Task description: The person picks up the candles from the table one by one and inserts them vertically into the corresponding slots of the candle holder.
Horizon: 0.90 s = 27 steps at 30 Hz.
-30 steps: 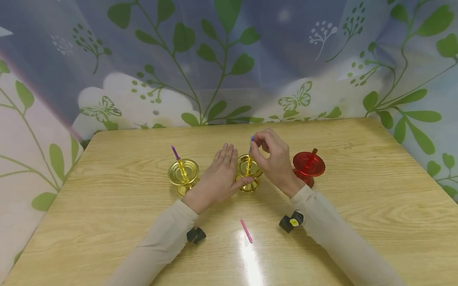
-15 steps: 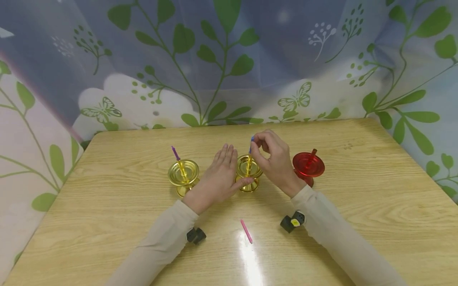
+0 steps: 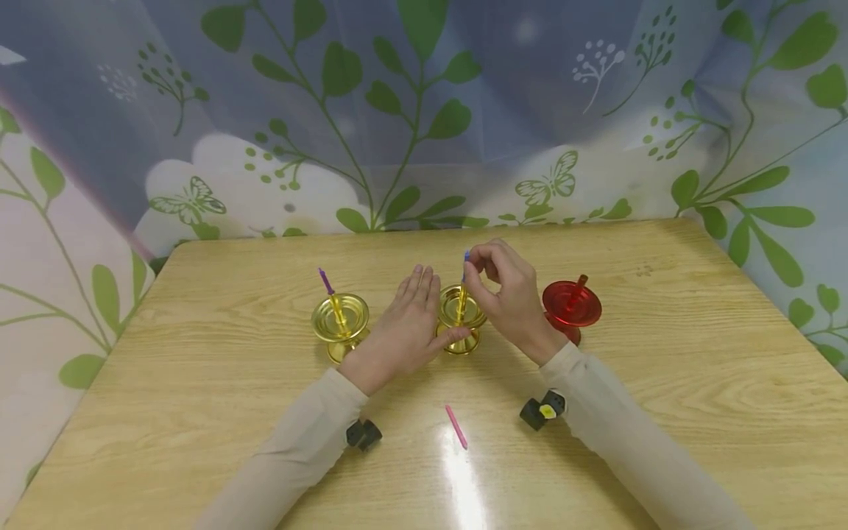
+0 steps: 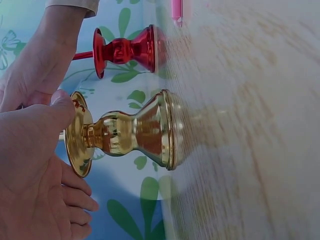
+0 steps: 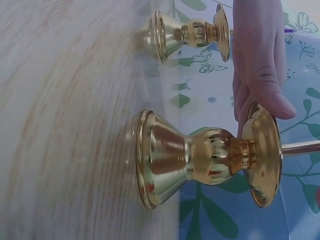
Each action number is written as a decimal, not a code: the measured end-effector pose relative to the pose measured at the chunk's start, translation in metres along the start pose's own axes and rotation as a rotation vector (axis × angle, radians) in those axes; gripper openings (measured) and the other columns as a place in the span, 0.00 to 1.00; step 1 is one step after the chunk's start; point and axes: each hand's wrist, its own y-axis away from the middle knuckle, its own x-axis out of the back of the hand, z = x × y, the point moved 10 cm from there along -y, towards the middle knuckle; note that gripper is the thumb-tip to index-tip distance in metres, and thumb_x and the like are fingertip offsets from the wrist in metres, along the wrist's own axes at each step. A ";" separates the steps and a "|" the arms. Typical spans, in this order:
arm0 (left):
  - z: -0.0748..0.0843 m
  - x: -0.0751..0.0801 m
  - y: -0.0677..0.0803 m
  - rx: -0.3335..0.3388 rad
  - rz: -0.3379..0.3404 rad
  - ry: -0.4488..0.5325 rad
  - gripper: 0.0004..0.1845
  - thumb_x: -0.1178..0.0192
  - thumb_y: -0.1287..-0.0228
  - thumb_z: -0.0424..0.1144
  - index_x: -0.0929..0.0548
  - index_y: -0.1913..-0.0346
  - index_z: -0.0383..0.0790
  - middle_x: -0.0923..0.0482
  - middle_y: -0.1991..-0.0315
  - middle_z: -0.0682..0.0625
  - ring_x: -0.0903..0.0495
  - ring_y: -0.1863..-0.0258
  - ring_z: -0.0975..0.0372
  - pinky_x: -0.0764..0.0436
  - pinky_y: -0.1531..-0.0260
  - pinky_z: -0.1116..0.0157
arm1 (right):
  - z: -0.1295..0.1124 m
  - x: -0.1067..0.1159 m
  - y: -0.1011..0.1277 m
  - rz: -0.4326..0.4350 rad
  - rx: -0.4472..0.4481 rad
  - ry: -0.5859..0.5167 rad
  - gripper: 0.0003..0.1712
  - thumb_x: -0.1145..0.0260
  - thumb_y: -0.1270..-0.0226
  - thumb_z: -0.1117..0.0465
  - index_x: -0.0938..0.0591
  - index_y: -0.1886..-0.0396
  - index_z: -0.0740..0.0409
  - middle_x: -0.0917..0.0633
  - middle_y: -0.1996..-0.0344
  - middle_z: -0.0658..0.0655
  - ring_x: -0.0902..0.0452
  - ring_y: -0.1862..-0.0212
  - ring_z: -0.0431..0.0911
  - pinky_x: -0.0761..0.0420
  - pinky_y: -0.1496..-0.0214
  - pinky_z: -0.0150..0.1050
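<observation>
A gold candle holder (image 3: 450,307) stands upright in the middle of the table, with a blue candle (image 3: 467,257) at the top of its stem. My right hand (image 3: 509,298) pinches that candle between thumb and fingertips. The candle's lower part is mostly hidden by the fingers. Beside the dish, my left hand (image 3: 412,324) is held with straight fingers, its thumb at the dish's near rim. From the right wrist view, the left thumb (image 5: 275,100) lies over the rim of the same dish. On the left, a second gold candle holder (image 3: 340,318) carries a purple candle (image 3: 325,281).
A red candle holder (image 3: 572,305) stands to the right, near my right wrist, with no candle visible in it. Between my forearms a pink candle (image 3: 456,427) lies on the wooden table (image 3: 218,368). A leaf-patterned curtain (image 3: 411,147) hangs behind the table.
Almost nothing differs. Both hands keep their places, the right at the blue candle and the left beside the dish; the holders have not moved.
</observation>
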 end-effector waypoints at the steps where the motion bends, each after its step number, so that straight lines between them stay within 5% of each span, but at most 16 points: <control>1: 0.000 0.000 0.000 -0.001 -0.001 0.000 0.49 0.64 0.29 0.67 0.52 0.27 0.23 0.58 0.26 0.29 0.63 0.25 0.45 0.57 0.28 0.54 | 0.000 0.000 0.000 0.000 -0.002 0.000 0.03 0.38 0.38 0.71 0.23 0.65 0.68 0.23 0.74 0.58 0.31 0.74 0.50 0.28 0.73 0.33; 27: -0.001 -0.001 -0.002 0.013 -0.012 0.001 0.49 0.64 0.29 0.66 0.52 0.27 0.22 0.58 0.26 0.29 0.63 0.25 0.45 0.56 0.28 0.55 | 0.006 0.000 0.006 -0.040 -0.043 -0.008 0.05 0.40 0.36 0.67 0.23 0.63 0.66 0.23 0.72 0.57 0.30 0.71 0.49 0.29 0.73 0.37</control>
